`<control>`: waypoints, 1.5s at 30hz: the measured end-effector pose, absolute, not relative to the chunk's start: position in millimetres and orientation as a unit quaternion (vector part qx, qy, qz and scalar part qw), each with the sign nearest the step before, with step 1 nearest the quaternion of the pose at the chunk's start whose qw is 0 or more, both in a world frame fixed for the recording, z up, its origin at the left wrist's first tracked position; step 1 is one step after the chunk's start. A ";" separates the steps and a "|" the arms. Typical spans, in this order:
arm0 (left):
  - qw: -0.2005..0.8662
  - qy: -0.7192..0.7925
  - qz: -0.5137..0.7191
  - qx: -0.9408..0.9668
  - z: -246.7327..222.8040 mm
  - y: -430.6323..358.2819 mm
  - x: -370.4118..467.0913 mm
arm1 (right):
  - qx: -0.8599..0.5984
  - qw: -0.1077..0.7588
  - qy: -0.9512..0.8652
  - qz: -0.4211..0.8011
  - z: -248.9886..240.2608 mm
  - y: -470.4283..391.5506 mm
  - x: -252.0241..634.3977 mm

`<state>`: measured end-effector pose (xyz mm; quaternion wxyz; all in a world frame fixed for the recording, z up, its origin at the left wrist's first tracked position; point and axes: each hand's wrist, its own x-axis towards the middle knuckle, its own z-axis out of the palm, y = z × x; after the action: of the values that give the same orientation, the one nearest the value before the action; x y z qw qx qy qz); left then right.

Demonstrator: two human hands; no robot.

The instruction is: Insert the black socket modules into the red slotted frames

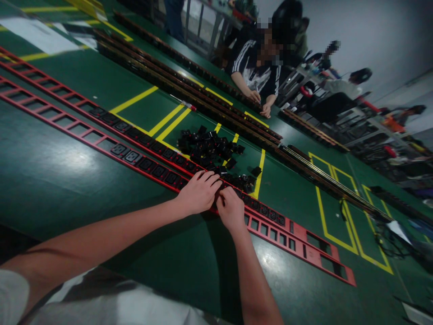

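Two long red metal strips [287, 241] with rows of rectangular openings lie side by side on the green table. Black sockets [131, 155] fill the middle stretch of both, while openings toward the ends are bare. My left hand [198, 194] rests across the strips, fingers stretched over the far one. Close beside it, my right hand [232, 207] is closed, fingertips curled down at the strips; whatever they hold is hidden. Just beyond my hands lies a loose heap of black sockets [211, 146], with a smaller cluster [246, 183] to its right.
Long dark rails [189, 99] run across the table behind the heap. A red-and-clear screwdriver-like tool [184, 103] lies near them. Yellow tape lines [260, 174] mark the green tabletop [294, 194]. Across the table a person [257, 67] works with both hands. Cables [389, 239] lie at right.
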<state>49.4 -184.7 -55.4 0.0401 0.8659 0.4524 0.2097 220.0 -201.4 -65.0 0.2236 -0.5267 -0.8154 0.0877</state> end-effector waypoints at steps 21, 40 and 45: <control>0.040 0.451 0.209 0.867 -54.9 -184.5 49.5 | -0.526 0.227 -0.815 0.089 -63.4 -201.9 218.9; 0.040 0.452 0.205 0.867 -54.3 -184.2 49.3 | -0.528 0.225 -0.814 0.091 -61.7 -201.6 217.9; 0.039 0.451 0.206 0.868 -54.0 -184.7 49.1 | -0.528 0.227 -0.813 0.089 -62.3 -201.9 218.4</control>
<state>49.1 -184.7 -54.0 0.0389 0.8677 0.4508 0.2059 218.4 -201.9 -62.3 0.2271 -0.5282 -0.8133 0.0895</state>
